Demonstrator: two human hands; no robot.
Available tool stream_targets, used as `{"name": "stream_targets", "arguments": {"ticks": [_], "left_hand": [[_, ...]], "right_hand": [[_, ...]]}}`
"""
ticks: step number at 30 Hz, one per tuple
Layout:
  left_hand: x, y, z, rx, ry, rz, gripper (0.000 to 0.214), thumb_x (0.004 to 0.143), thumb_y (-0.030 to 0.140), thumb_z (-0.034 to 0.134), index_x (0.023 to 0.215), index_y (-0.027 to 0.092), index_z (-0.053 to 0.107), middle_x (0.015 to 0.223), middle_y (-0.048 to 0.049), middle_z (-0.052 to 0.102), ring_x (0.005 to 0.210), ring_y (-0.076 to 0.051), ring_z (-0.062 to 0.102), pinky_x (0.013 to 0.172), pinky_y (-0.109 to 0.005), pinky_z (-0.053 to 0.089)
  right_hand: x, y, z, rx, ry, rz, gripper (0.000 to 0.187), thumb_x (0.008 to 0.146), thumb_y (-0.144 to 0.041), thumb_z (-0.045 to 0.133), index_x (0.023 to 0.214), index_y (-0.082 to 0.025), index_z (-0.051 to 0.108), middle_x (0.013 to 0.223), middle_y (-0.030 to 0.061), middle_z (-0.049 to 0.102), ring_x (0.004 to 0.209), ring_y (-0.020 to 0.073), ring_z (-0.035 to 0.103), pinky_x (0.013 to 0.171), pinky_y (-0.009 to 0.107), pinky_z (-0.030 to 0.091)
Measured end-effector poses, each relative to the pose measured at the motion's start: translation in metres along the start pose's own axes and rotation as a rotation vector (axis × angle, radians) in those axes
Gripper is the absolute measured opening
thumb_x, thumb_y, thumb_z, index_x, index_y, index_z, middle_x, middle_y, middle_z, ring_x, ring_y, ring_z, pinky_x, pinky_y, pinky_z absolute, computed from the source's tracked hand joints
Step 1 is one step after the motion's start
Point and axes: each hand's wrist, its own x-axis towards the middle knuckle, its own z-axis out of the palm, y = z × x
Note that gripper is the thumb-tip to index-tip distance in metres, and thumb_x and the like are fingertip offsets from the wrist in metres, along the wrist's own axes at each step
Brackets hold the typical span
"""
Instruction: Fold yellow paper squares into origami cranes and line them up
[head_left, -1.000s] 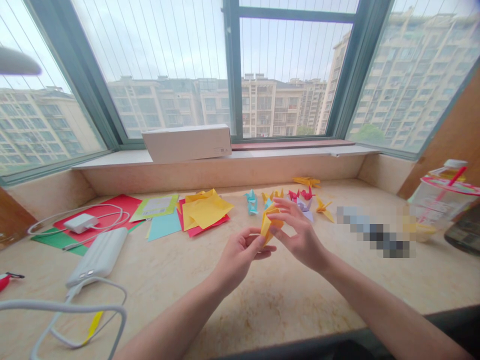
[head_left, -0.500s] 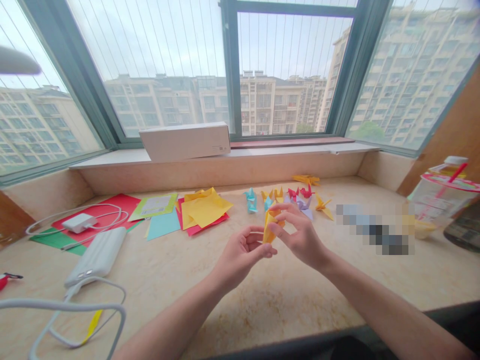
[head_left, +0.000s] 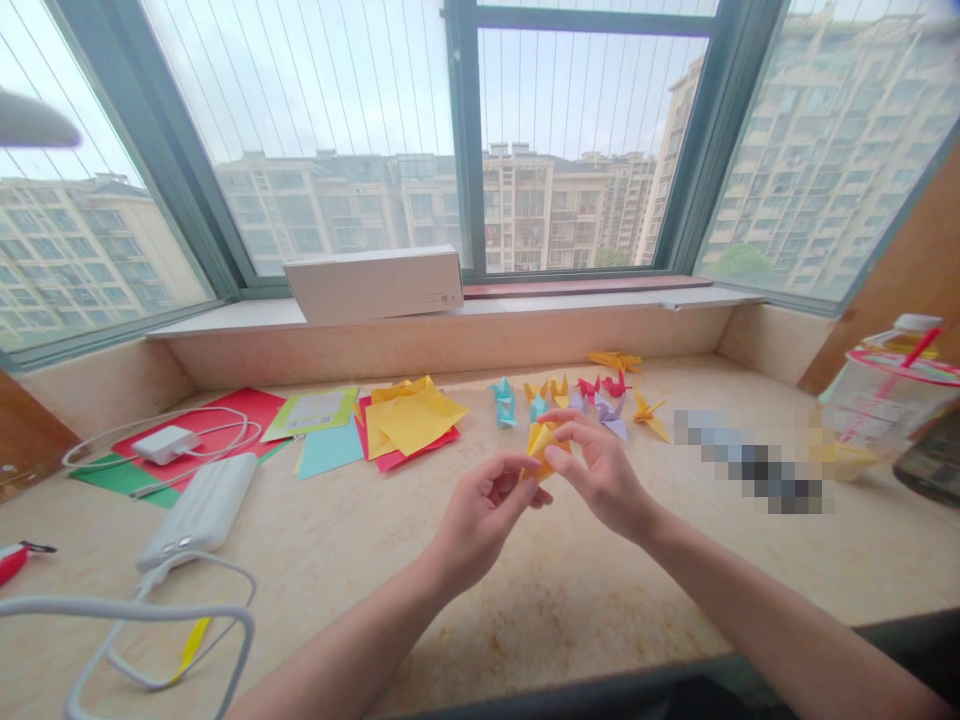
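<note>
Between my two hands, above the stone counter, is a partly folded piece of yellow origami paper (head_left: 541,447). My left hand (head_left: 484,505) pinches its lower left edge between thumb and fingers. On the upper right side, the fingers and thumb of my right hand (head_left: 604,467) close on the same paper and hide part of it. Just behind the hands stand several folded paper cranes: blue cranes (head_left: 504,403), red cranes (head_left: 616,384), a purple crane (head_left: 611,415) and a yellow crane (head_left: 649,415).
Yellow paper sheets (head_left: 405,418) lie on red ones left of the cranes, near a blue sheet (head_left: 330,452). A white power bank (head_left: 199,510) with cables and a charger (head_left: 166,445) sit at left. A plastic cup (head_left: 874,410) stands at right, a white box (head_left: 379,285) on the sill.
The yellow paper has tilted in my fingers and shows a wider face. My left thumb and fingers have shifted up along its edge. The view has moved slightly.
</note>
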Motion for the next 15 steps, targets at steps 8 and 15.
{"name": "stream_targets", "arguments": {"ticks": [8,15], "left_hand": [[0.0025,0.0013,-0.002,-0.001,0.078,-0.01,0.022,0.088,0.031,0.065,0.101,0.013,0.065,0.079,-0.0073,0.076,0.076,-0.018,0.072,0.077,-0.03,0.056],[0.0023,0.0022,0.0005,-0.065,0.098,0.023,0.029,0.087,0.033,0.067,0.108,0.013,0.064,0.093,-0.0085,0.075,0.087,-0.021,0.073,0.082,-0.035,0.058]], "right_hand": [[0.0014,0.0041,-0.0014,0.053,-0.017,0.021,0.026,0.094,-0.04,0.054,0.084,-0.02,0.067,0.119,0.0098,0.061,0.111,0.0249,0.058,0.101,0.043,0.04],[-0.0009,0.0095,0.0047,-0.069,0.066,-0.033,0.034,0.083,-0.038,0.071,0.114,-0.026,0.06,0.125,0.0096,0.057,0.119,0.0274,0.053,0.089,0.041,0.048]]}}
